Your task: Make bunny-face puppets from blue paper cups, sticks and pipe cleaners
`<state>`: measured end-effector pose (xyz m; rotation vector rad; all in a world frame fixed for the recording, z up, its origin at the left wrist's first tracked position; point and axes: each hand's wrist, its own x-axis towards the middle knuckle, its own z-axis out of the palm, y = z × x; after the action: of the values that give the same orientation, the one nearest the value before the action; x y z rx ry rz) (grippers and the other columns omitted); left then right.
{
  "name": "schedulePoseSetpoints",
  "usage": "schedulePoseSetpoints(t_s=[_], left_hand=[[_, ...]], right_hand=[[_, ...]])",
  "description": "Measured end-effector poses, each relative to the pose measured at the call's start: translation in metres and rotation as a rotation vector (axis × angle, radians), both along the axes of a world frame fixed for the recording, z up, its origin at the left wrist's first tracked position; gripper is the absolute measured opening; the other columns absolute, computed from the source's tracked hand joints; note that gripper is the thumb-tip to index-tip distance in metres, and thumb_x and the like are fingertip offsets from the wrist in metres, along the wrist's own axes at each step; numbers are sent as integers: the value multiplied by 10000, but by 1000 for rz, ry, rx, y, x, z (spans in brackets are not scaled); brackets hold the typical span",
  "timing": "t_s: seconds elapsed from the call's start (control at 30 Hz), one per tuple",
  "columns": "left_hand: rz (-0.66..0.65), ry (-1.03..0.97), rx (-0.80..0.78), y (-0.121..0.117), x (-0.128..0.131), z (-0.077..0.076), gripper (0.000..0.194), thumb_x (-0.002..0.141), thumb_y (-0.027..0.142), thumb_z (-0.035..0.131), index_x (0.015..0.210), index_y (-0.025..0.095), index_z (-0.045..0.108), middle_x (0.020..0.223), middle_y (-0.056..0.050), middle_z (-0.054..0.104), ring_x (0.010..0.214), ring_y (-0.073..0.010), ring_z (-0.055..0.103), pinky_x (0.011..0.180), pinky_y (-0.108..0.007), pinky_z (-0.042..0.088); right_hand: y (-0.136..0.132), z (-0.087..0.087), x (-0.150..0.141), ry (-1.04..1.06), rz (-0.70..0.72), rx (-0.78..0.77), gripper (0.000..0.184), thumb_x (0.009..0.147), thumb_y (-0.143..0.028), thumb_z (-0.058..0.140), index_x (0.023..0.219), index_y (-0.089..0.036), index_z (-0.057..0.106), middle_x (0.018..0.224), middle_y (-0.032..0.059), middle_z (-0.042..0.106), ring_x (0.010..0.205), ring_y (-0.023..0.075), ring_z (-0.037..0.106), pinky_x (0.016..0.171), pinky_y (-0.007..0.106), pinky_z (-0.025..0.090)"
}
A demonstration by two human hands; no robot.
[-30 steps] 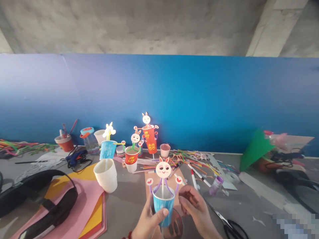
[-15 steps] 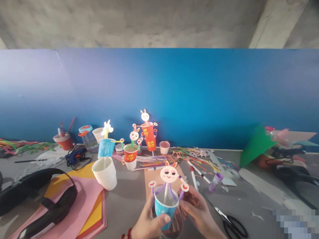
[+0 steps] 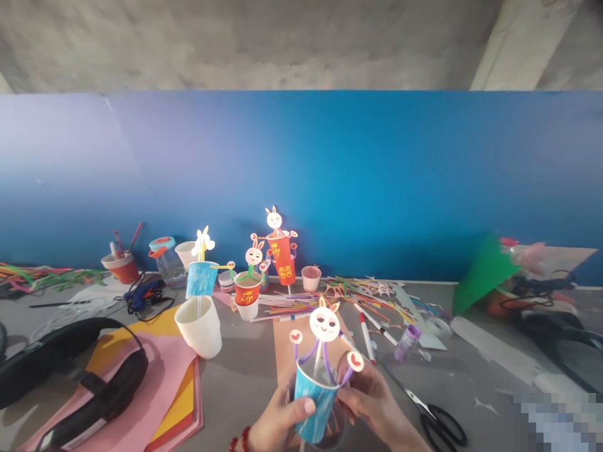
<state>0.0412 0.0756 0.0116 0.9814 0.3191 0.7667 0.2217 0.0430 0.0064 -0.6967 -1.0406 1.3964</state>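
My left hand [image 3: 287, 417] is wrapped round a blue-painted paper cup [image 3: 315, 408], thumb across its front. A white stick rises out of the cup and carries a paper rabbit face [image 3: 324, 323]. Two purple pipe cleaners bend over the rim, each ending in a white disc with a red heart, the right disc [image 3: 355, 361] nearest my other hand. Close against the cup's right side, my right hand [image 3: 370, 398] pinches the lower part of the right purple pipe cleaner [image 3: 346, 376]. Some of its fingertips are hidden behind the cup.
Stacked white cups [image 3: 200, 329] hold another blue cup puppet [image 3: 201, 279]. Red cup puppets [image 3: 282, 254] stand farther back. Black-handled scissors [image 3: 443, 424], markers [image 3: 366, 339] and a purple glue bottle [image 3: 407, 344] lie right. Headphones [image 3: 103, 389] rest on coloured paper [image 3: 172, 402] at left.
The blue cup now leans, its top tilted to the left, and the rabbit face has shifted right and a little upward. Both hands keep their places on the puppet.
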Motion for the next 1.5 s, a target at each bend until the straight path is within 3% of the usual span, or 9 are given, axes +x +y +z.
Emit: schedulePoseSetpoints(t_s=[0.27, 0.53, 0.9, 1.13, 1.3, 1.5], left_hand=[[-53, -108, -26, -2, 7, 5, 661, 746, 437, 773, 1305, 150, 569, 1075, -168, 718, 973, -357, 708, 850, -472, 543], [-39, -40, -28, -3, 2, 1, 700, 733, 428, 796, 1335, 170, 550, 1098, -157, 709, 963, -332, 705, 864, -454, 536], [-42, -46, 4, -5, 6, 7, 756, 703, 472, 816, 1340, 176, 537, 1059, -156, 719, 929, -334, 711, 823, -452, 548], [-57, -57, 52, -4, 1, 3, 700, 716, 391, 833, 1327, 196, 554, 1148, -160, 702, 1058, -362, 674, 931, -496, 498], [114, -27, 26, -3, 1, -2, 685, 698, 407, 844, 1299, 203, 586, 1150, -148, 716, 1099, -356, 653, 979, -494, 474], [348, 93, 42, 5, -1, -9, 668, 682, 432, 847, 1267, 199, 622, 1198, -137, 708, 1117, -345, 635, 984, -436, 487]], right_hand=[[0, 2, -2, 41, 18, 10, 320, 732, -431, 829, 773, -195, 617, 478, -86, 463, 371, 50, 384, 371, 163, 327], [-1, 5, -1, 39, 26, -1, 377, 730, -488, 817, 727, -188, 589, 429, -96, 418, 348, 40, 324, 360, 159, 305], [0, 2, 3, 43, 73, 7, 340, 767, -467, 796, 740, -201, 586, 403, -128, 329, 329, 35, 274, 363, 163, 383], [-1, 2, 0, 112, 33, 44, 378, 715, -464, 834, 947, -221, 659, 507, -94, 458, 374, 40, 327, 379, 168, 391], [4, -3, 0, 60, -117, 11, 376, 765, -439, 803, 1027, -222, 642, 616, -59, 531, 461, 66, 438, 438, 173, 403], [7, -3, -5, -133, -109, 30, 423, 782, -506, 770, 1052, -219, 616, 821, 14, 641, 709, 153, 600, 609, 234, 485]])
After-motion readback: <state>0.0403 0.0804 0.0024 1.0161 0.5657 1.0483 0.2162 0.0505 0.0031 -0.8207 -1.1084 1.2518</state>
